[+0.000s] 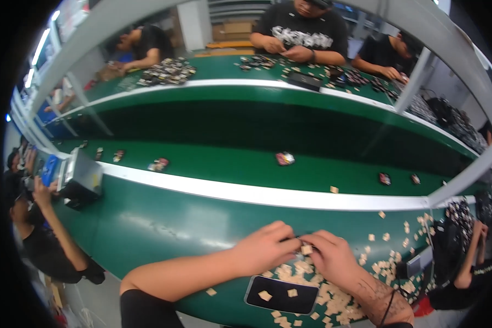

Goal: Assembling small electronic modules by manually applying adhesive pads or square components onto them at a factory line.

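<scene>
Left hand (265, 247) and right hand (329, 257) pinched together on a small part (306, 249) above the green bench (147, 224), fingers closed on it. Beige paper scraps (290, 271) heaped beneath; easy to lose the part among them if the pinch slips.

A factory assembly line: people sit along a long green conveyor belt (257, 169) strewn with small parts (167, 71).

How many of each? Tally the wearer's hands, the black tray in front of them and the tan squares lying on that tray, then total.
Hands: 2, left hand and right hand
Black tray: 1
Tan squares on the tray: 2
Total: 5
</scene>
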The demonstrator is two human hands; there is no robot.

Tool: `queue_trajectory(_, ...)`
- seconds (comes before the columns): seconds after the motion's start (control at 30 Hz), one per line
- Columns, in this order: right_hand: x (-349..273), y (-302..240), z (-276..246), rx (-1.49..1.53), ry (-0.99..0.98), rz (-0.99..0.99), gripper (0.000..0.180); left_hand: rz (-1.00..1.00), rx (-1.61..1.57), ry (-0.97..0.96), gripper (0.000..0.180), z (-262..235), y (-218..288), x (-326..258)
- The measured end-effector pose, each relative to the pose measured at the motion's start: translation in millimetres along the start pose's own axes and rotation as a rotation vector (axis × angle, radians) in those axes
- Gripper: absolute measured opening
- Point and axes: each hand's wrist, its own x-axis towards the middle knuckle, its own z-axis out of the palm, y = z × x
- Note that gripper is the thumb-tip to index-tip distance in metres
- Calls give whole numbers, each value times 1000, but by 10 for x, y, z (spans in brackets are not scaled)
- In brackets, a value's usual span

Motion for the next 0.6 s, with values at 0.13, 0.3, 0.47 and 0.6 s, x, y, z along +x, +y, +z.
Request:
queue_trajectory(0.13,-71,54,26,61,77,28,34,-5,-70,16,25,62,27,-3)
queue_trajectory(0.3,-32,23,-10,124,42,137,30,-19,-58,-7,32,65,64,-4)
queue_trajectory(0.47,18,-17,-45,57,57,98,29,2,-59,7,37,14,28,31)
queue_trajectory(0.6,62,-56,21,97,45,130,28,-29,14,39,40,-29,39,-13)
